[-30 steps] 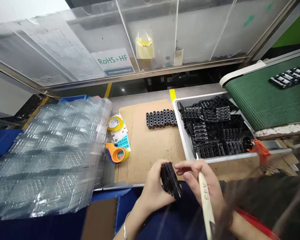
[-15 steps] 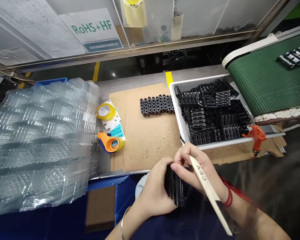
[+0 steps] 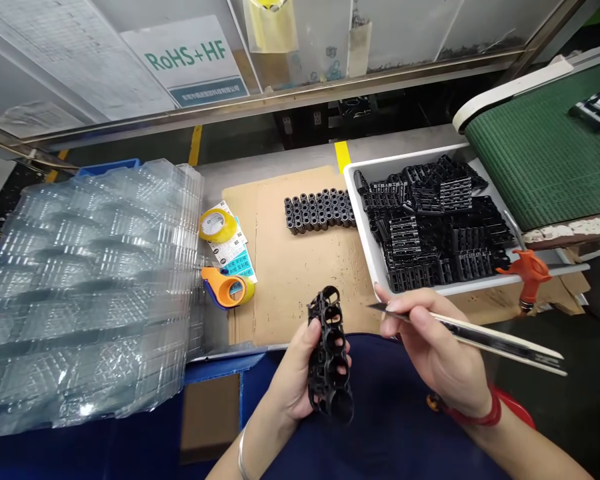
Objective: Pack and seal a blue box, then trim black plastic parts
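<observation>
My left hand is closed around a black plastic part with a row of round openings, held up near the front edge of the cardboard. In my right hand is a trimming knife with a long pale handle. Its dark pointed blade faces left toward the part, with a gap between them. On the cardboard beyond, a block of similar black parts stands with the round openings up. A white bin to the right holds a heap of black plastic parts.
Stacked clear plastic trays fill the left side. Beside them lie a yellow tape roll, an orange tape dispenser and printed labels. An orange-red tool hangs at the bin's front corner. A green conveyor belt carries black parts.
My hands have moved apart. The black part has turned so its round openings show, and the knife has swung from pointing up to pointing left, away from the part.
</observation>
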`<state>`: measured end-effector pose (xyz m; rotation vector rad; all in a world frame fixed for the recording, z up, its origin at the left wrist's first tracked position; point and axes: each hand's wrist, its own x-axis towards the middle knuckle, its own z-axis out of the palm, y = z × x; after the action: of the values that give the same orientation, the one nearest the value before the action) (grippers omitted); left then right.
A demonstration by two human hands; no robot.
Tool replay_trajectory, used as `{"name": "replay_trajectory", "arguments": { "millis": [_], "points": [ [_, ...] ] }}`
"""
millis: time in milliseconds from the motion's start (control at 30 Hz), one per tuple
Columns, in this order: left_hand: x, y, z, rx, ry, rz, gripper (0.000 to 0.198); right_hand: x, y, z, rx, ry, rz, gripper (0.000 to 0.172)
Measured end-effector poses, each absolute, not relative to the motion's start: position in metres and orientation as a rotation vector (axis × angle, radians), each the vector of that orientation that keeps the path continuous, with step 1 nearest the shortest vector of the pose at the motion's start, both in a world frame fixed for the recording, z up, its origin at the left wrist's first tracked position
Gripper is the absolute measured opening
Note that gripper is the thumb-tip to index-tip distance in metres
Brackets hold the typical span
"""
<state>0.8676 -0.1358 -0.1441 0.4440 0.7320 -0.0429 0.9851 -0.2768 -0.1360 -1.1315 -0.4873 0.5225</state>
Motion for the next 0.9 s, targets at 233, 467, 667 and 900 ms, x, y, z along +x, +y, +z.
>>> {"name": "replay_trajectory", "arguments": {
  "millis": [233,467,667,900],
  "points": [
    [0.863,-0.148,-0.15,0.394,0.606,-0.192,0.055,0.968,-0.272,-0.128,-1.018,-0.491,0.658,0.004],
    [0.856,-0.156,-0.167,0.328,0.376,-0.211,0.044,0.964,-0.274,-0.126,-0.975,-0.459,0.66,0.004],
    [0.853,-0.16,-0.168,0.297,0.359,-0.232,0.044,0.965,-0.277,-0.12,-1.052,-0.485,0.613,0.008],
    [0.853,-0.162,-0.169,0.271,0.358,-0.226,0.042,0.968,-0.279,-0.114,-1.133,-0.544,0.596,0.016]
  ]
}}
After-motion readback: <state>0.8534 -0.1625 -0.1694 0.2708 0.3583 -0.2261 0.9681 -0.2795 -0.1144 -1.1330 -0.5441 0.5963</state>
